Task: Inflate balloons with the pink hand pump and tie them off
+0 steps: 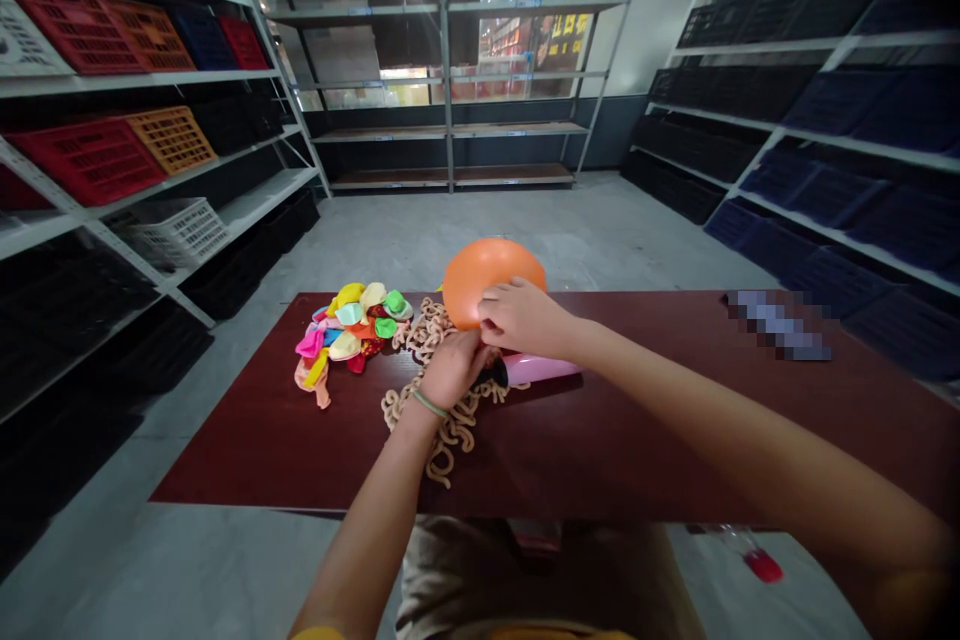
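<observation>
An inflated orange balloon [487, 270] sits above the table in front of me, its lower end between my two hands. My right hand [525, 315] is closed by its near side, the fingers pinching at the balloon's neck. Just below, my left hand [454, 370] has its fingers closed at the same neck, which they mostly hide. Under and around the hands lies a heap of beige curly cords [442, 435]. A pink balloon pump [544, 369] with a black end rests on the table right of my left hand. Colourful uninflated balloons [352, 325] are piled to the left.
The dark red table [637, 440] spans the space before me. A blurred flat object [780, 325] lies at its right. Shelves with red crates [82, 160] stand left, shelves with dark crates [847, 190] right, and a metal rack [448, 60] at the back.
</observation>
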Tool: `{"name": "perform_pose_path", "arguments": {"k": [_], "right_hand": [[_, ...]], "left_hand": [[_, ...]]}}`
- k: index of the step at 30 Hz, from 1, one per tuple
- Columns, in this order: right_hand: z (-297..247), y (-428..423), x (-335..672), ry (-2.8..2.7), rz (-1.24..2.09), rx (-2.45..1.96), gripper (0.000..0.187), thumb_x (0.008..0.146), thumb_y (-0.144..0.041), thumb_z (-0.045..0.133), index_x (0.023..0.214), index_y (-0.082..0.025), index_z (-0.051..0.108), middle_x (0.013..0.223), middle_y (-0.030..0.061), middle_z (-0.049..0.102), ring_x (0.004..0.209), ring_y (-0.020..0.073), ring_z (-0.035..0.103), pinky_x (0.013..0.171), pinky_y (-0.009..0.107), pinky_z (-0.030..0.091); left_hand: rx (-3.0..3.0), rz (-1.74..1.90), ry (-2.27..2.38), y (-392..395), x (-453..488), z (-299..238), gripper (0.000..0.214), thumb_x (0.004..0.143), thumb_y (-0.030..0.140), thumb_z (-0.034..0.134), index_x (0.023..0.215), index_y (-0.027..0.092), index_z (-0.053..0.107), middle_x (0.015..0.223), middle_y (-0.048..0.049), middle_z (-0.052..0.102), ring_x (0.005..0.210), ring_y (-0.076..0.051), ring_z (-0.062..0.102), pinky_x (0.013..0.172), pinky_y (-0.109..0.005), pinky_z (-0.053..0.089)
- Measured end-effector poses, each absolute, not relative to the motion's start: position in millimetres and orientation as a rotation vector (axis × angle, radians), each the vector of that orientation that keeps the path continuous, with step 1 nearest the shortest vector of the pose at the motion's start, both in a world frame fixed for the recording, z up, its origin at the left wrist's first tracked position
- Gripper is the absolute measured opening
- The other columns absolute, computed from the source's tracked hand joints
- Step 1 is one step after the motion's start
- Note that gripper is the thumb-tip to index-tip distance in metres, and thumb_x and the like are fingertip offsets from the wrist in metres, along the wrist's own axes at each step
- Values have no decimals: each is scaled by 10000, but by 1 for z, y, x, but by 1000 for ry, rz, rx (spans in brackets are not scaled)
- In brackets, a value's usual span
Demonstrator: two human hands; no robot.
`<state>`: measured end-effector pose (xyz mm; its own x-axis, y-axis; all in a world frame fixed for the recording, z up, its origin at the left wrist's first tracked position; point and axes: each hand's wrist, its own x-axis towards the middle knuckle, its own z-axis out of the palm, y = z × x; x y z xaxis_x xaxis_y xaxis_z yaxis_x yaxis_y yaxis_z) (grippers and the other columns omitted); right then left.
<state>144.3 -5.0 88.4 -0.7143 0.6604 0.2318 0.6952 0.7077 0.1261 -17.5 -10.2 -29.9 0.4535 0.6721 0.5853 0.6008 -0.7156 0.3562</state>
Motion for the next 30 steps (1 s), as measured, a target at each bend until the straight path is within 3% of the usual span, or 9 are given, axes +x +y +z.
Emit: {"name": "perform_pose_path", "arguments": {"k": [6,13,18,23,26,30], "right_hand": [[76,-4,127,-2737,-325,-1046,181,876,-275,550,755,-178,644,830,60,636,733,160,487,660,335,280],[87,4,151,-2689,-35,-955,233,974,-235,440,873,-192,645,913,42,619,819,154,521,741,302,370],[82,3,159,-2731,-357,-971,228,969,-173,405,918,-150,626,951,80,608,886,188,490,789,323,357],[67,-10,159,-2623,-714,-1008,215,939,-153,402,904,-160,615,911,88,591,831,208,454,728,341,317],[51,-20,158,-2467,-714,-1043,220,956,-207,401,906,-172,612,866,74,579,800,204,452,716,344,313],[27,-27,159,-2304,-461,-1061,206,955,-238,432,891,-179,618,843,59,574,788,191,477,712,333,346]], "left_hand": [[2496,1310,1268,-9,-17,-38,224,922,288,506,767,149,591,735,-89,649,704,-203,619,640,-306,466],[1986,1297,1231,-10,-16,-26,352,950,396,452,759,165,636,672,-28,632,619,-136,575,592,-243,429],[1603,1272,1134,-10,-14,-25,404,912,490,484,792,159,681,680,-25,661,619,-140,596,600,-245,458],[1414,1334,1074,-7,-18,-20,422,879,504,535,700,150,681,679,-23,664,676,-147,596,699,-263,465],[1319,1355,996,-5,-18,-20,381,848,485,595,690,149,678,693,-19,658,677,-135,579,717,-258,458],[1240,1338,902,-6,-15,-21,319,823,453,642,731,149,662,751,-20,673,696,-124,579,723,-246,457]]}}
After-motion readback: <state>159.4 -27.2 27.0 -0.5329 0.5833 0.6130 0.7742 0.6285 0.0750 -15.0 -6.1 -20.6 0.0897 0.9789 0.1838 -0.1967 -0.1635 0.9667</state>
